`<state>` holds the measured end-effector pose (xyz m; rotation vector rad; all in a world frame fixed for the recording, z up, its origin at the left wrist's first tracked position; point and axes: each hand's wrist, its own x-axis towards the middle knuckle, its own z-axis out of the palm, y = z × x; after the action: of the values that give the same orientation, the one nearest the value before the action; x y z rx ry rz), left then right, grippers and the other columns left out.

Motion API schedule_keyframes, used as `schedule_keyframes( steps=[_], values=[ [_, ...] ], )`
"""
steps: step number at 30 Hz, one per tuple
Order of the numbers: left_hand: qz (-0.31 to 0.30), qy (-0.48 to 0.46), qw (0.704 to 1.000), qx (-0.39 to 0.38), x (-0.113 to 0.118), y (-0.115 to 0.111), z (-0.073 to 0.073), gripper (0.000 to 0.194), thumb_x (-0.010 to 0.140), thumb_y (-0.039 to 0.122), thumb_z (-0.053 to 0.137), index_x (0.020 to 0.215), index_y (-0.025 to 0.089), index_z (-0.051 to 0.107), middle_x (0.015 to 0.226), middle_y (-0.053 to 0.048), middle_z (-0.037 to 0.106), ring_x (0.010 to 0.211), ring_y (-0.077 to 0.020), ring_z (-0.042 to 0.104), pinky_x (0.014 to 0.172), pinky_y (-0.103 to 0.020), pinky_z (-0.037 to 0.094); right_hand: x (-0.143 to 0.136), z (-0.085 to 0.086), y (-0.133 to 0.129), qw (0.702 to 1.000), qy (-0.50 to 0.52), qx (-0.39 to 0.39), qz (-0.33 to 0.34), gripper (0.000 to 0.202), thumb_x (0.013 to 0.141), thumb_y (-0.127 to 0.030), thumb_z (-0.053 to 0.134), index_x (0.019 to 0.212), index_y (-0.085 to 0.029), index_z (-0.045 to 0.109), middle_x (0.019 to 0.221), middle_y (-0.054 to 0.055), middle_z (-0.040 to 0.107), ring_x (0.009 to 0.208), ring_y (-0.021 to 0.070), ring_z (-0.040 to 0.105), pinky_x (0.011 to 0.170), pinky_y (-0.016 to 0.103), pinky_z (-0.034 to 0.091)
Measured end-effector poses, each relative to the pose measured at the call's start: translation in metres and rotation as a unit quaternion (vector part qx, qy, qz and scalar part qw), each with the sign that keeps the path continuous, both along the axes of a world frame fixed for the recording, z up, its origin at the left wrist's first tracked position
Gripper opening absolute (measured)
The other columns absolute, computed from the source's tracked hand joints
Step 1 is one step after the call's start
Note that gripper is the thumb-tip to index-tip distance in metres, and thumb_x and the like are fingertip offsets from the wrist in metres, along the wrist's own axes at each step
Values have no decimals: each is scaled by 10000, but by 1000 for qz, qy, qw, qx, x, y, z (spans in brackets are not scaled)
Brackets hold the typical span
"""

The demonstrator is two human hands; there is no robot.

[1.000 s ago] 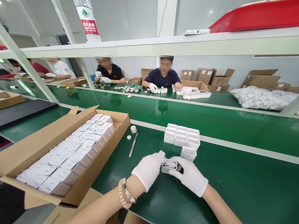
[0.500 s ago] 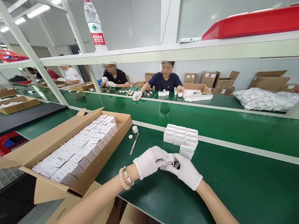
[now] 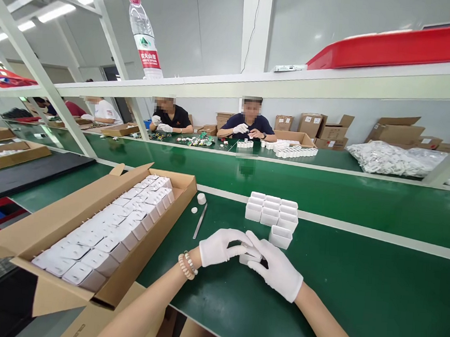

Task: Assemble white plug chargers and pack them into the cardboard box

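Both my hands wear white gloves and meet over the green bench top. My left hand [image 3: 221,247] is closed at the upper left of a small white plastic case [image 3: 247,259]. My right hand [image 3: 279,270] grips the same case from the right, thumb low and fingers across its top. Fingers hide most of the case and whatever lies inside it. Just beyond my right hand stands a single open-topped white case [image 3: 281,238]. Behind it is a tight block of several more white cases [image 3: 270,213].
To the left, an open cardboard box [image 3: 168,237] holds rows of white cases. Tweezers [image 3: 200,221] lie beside it near a small white cap [image 3: 201,199]. A shelf [image 3: 216,87] crosses above, bearing a water bottle [image 3: 145,43] and red tray [image 3: 394,47]. Co-workers [image 3: 247,123] sit opposite.
The case in my hands has come lower, and my fingers now lie over its top. The view has shifted slightly. Opposite, a co-worker's outstretched hand has drawn in to the chest.
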<state>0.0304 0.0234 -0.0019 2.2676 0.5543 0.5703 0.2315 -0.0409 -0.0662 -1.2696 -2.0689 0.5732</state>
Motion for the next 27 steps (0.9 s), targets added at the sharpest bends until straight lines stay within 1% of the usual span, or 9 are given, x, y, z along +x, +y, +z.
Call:
schedule_keyframes(
  steps=[4,8,10,12,15,19,21,24,27],
  values=[
    [42,-16,998,-36,0,-2,-7,375,852,323,593,1199,199,525,1066,-56,652,969,-161,622,889,-294,499,-4,9,-2,999,-14,15,31,578,939,-259,446,1456,-366,211,1014,48,591,884,215,584,817,415,530],
    [90,-13,994,-59,-2,-9,-16,518,842,317,598,1322,239,420,1055,-37,662,1007,-171,611,939,-334,477,-8,13,-3,998,-24,38,44,538,955,-228,401,1446,-383,244,1312,61,490,1133,215,539,969,407,479],
    [91,-21,993,-66,-3,-9,-19,536,842,330,597,1342,254,416,1084,-36,655,1029,-176,601,954,-339,467,-7,10,-2,998,-37,42,35,527,954,-247,416,1441,-378,263,1379,51,455,1200,223,511,992,403,472],
    [67,-38,994,-82,-5,-7,-20,541,841,332,603,1344,251,423,1086,-40,661,1043,-180,599,971,-343,455,-5,4,-2,997,-48,52,28,506,947,-270,444,1426,-367,310,1401,47,453,1230,239,499,999,414,472],
    [6,-66,990,-127,-8,0,-22,532,837,327,617,1332,230,446,1070,-59,677,1045,-189,610,989,-358,439,-1,-5,-3,995,-58,70,28,470,929,-297,498,1384,-352,394,1410,45,461,1240,250,498,1005,417,472],
    [-49,-95,976,-188,-10,10,-24,547,811,322,654,1308,183,473,1089,-100,663,1022,-201,619,919,-338,484,-1,-12,-9,991,-98,93,9,433,916,-303,519,1344,-322,454,1347,63,526,1187,252,545,961,404,506],
    [-62,-95,978,-174,-11,11,-24,515,819,325,644,1293,185,497,1129,-104,648,1035,-196,605,912,-324,481,-6,-13,-15,990,-103,98,-16,397,917,-308,509,1313,-299,488,1263,72,591,1099,247,601,906,393,538],
    [-65,-71,989,-110,-13,8,-23,474,854,338,599,1303,218,502,1153,-80,655,1090,-196,563,984,-352,417,-18,-13,-23,991,-89,80,-62,338,931,-307,474,1265,-281,524,1124,63,656,946,217,656,797,344,578],
    [-14,-54,995,-77,-17,7,-24,561,857,370,589,1375,249,408,1171,-54,655,1167,-216,506,1050,-419,343,-28,-10,-28,991,-69,76,-89,312,947,-290,433,1239,-280,543,1086,60,663,920,211,660,785,332,577]
  ],
)
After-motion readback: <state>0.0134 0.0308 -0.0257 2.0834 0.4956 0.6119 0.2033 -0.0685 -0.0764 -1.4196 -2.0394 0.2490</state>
